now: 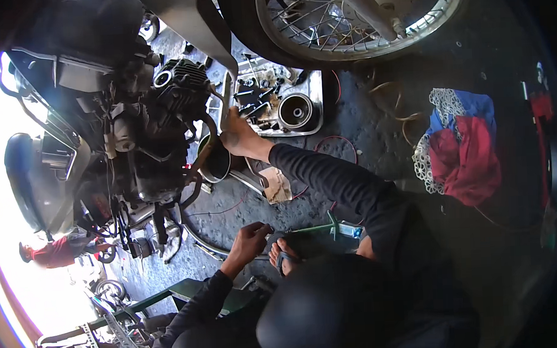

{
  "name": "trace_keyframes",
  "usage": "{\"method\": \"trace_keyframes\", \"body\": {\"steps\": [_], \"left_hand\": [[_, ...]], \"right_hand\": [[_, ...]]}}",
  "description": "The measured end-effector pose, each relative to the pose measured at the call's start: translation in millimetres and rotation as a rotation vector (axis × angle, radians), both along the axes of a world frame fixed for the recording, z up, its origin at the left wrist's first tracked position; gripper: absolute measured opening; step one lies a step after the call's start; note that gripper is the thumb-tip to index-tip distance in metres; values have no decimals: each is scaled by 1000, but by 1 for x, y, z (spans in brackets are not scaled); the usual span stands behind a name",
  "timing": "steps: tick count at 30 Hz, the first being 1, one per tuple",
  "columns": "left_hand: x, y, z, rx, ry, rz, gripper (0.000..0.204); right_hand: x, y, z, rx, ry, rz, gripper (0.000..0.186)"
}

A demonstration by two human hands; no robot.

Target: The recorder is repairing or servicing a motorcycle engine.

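My right arm stretches forward to the partly dismantled motorcycle (134,137). My right hand (243,138) is at a curved metal tube on its front, beside a parts tray (317,119); its fingers are mostly hidden, so its grip is unclear. Below it sits a round, dark-mouthed container (216,163). Nearer to me, my left hand (247,244) is closed with fingertips pinched, just above my sandalled foot (283,258). Whatever is in that pinch is too small to make out. A round metal part (295,111) and several dark small parts lie in the tray.
A spoked wheel (359,37) stands at the far edge. Red cloth (467,162) and blue cloth (477,108) lie on the right. A green metal bar (332,226) and a stained cardboard piece (276,185) are on the floor. A person in red (53,253) is far left.
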State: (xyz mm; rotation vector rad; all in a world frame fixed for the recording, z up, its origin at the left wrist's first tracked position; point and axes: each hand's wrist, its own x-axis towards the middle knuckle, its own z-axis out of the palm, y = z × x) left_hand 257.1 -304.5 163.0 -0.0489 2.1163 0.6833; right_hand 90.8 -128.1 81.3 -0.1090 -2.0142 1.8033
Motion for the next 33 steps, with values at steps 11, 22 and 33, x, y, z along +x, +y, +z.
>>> {"method": "trace_keyframes", "body": {"steps": [11,22,33], "left_hand": [[-9,9,-17,93,-32,-37,27],[-17,-19,-34,176,344,-579,27],[-3,38,-29,165,-87,-72,30]], "right_hand": [[5,6,13,52,-177,39,63],[11,17,45,391,-115,159,48],[22,39,-18,-153,-403,-40,25]]}}
